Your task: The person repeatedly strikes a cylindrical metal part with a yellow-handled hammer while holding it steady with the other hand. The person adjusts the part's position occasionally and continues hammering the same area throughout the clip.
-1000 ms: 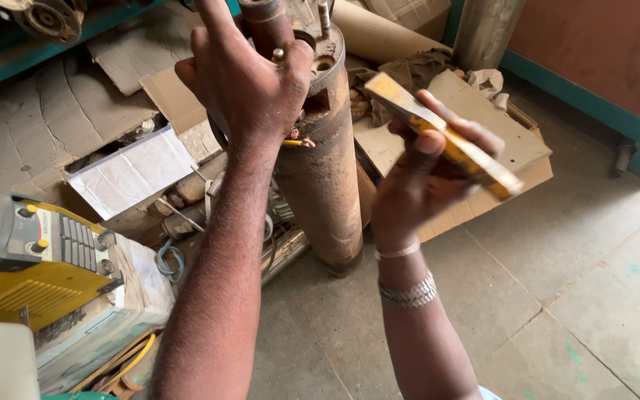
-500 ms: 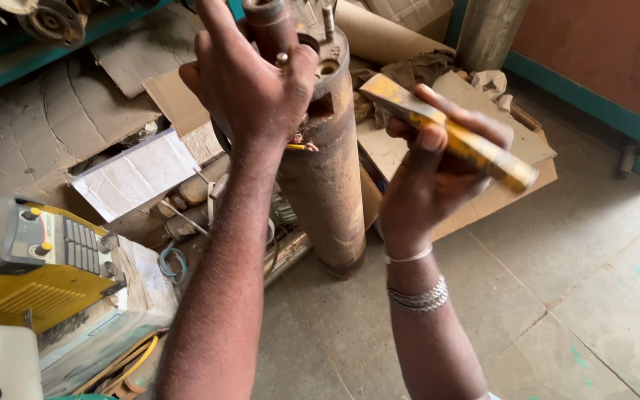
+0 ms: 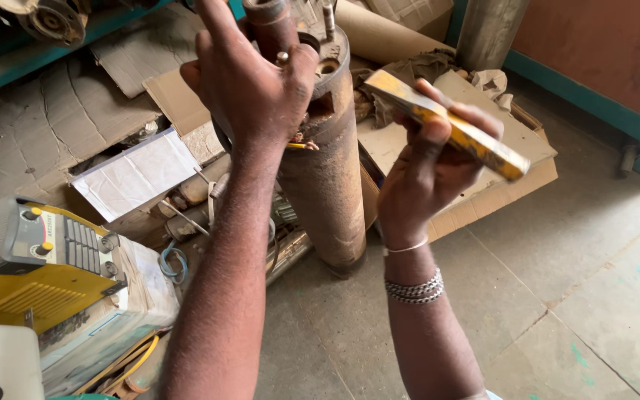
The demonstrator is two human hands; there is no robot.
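A tall rusty metal cylinder point(image 3: 327, 170) stands upright on the concrete floor, with studs and a shaft at its top. My left hand point(image 3: 250, 81) rests on the cylinder's top, fingers wrapped around the upper shaft. My right hand point(image 3: 427, 167) is raised to the right of the cylinder and grips a worn yellow flat bar point(image 3: 446, 122), which slants down to the right. A silver bracelet sits on my right wrist.
A yellow and grey box-shaped machine point(image 3: 35, 259) sits at lower left on a wrapped box. Flattened cardboard point(image 3: 475, 185), crumpled rags, a white paper sheet point(image 3: 138, 174) and rusty parts lie around the cylinder. A teal rail point(image 3: 601, 111) runs along the right wall.
My right hand with the yellow bar has shifted slightly upward and closer to the cylinder. My left hand stays on the cylinder's top.
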